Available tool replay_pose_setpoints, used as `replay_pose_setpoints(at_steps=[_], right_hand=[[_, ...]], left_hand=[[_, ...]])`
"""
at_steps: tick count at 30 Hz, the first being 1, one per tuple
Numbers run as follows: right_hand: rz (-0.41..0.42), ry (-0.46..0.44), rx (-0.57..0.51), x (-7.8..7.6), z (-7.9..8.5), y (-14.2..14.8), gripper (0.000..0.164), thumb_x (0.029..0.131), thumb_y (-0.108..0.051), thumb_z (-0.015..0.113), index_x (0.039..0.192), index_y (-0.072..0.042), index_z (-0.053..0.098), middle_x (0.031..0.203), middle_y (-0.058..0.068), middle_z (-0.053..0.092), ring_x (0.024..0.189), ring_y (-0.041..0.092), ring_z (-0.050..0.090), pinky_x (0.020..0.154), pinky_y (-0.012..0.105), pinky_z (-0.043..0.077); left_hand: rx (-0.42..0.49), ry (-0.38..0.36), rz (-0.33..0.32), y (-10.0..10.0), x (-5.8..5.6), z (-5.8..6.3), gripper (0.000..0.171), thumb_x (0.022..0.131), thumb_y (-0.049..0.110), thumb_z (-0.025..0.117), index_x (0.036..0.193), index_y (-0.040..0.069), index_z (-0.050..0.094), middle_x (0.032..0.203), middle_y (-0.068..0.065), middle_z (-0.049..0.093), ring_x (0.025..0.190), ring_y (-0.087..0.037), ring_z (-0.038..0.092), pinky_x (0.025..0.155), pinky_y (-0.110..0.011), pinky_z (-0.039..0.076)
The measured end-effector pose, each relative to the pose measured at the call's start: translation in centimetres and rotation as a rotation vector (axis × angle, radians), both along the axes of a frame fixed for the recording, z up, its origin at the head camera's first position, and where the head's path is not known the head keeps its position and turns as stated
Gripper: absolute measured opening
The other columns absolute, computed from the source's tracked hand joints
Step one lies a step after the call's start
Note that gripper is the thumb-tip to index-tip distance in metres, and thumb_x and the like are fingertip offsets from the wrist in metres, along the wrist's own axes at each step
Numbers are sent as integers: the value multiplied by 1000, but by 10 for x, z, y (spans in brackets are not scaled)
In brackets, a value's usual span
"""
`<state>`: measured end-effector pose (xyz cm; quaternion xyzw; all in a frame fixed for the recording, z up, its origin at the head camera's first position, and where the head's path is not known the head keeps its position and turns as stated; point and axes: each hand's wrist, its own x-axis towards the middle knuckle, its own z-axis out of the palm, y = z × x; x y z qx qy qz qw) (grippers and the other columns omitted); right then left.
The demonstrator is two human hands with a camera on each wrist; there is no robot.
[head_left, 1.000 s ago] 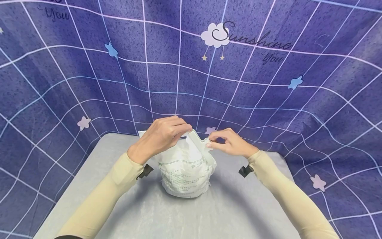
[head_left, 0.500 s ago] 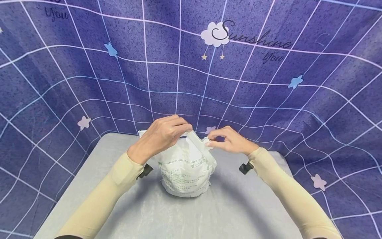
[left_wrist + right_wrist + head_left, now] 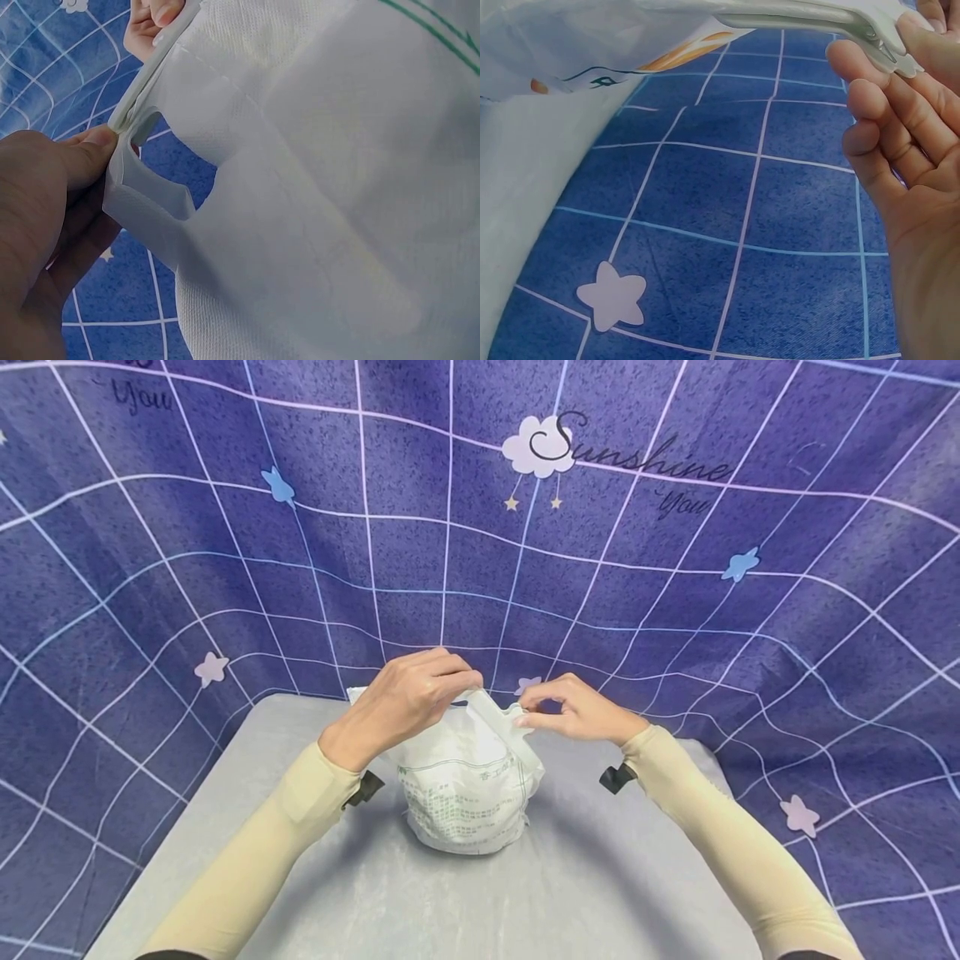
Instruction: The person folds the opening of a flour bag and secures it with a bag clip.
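Observation:
A white plastic bag (image 3: 461, 802) with green print stands bulging on the grey surface. Along its top edge runs a long white sealing clip (image 3: 493, 714), slanting down to the right. My left hand (image 3: 412, 697) pinches the bag's top between thumb and fingers, beside a cut-out handle hole that shows in the left wrist view, at one end of the clip. My right hand (image 3: 577, 708) pinches the clip's other end, thumb above and fingers below, where a small metal part shows in the right wrist view (image 3: 922, 142).
The grey covered table (image 3: 480, 910) lies under the bag. A blue cloth (image 3: 420, 552) with a line grid, stars and lettering hangs behind and to both sides. A black wrist mount (image 3: 617, 778) sits under the right sleeve.
My right hand and forearm have risen very slightly, with the clip's end still between the fingers. My left hand and the bag look the same.

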<state>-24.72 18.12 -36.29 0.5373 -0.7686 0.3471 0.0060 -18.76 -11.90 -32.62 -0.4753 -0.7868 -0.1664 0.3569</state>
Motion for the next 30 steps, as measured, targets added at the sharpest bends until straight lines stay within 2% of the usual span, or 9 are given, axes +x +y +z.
replay_pose_setpoints(at_steps=[10,21,30], right_hand=[[-1,-3,8,-1,0,0,9,96,-8,80,101,-16,79,85,-9,70,73,8,57,56,24,44],[-1,-1,-5,0,-1,-2,10,96,-8,81,98,-17,76,83,-10,66,74,8,57,62,29,50],[7,3,-11,1,-3,-1,15,95,-8,81,93,-19,72,80,-12,62,73,6,56,64,25,48]], left_hand=[[4,15,4,-1,-1,-1,36,88,-17,71,105,13,80,100,4,75,89,-14,69,78,-29,62],[5,13,0,0,-1,0,31,93,-14,69,104,13,80,99,4,75,88,-15,69,76,-28,62],[10,6,-10,0,0,-1,32,94,-15,66,103,12,79,98,4,74,89,-15,68,76,-27,61]])
